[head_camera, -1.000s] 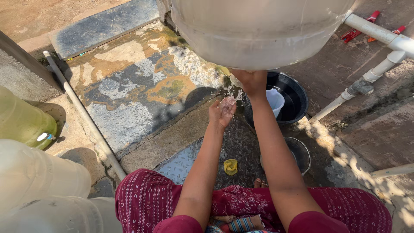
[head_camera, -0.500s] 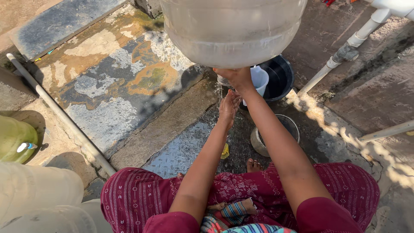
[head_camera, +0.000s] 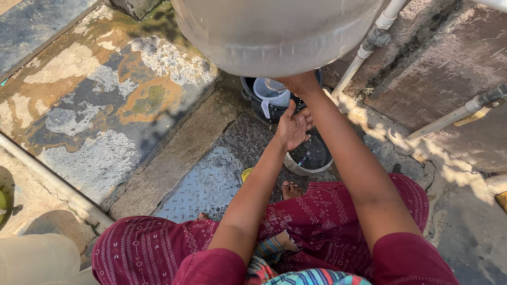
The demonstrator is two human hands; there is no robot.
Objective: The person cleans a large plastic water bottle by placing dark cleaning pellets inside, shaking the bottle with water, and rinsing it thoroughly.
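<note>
1. Head view: the left hand (head_camera: 292, 128) is cupping open, palm up, under the tank (head_camera: 274, 31); the right hand (head_camera: 300, 84) is reaching beneath the tank, its grip hidden.
2. Water may be splashing past the steel bowl (head_camera: 310, 158), wetting the maroon skirt (head_camera: 317, 211).
3. The black bucket (head_camera: 259, 103) holding a pale jug (head_camera: 272, 92) is crowding the spot; white pipes (head_camera: 364, 50) are running alongside.

tank (head_camera: 274, 31) above bucket (head_camera: 251, 95) | jug (head_camera: 272, 92) in bucket | bowl (head_camera: 309, 161) before bucket
</note>
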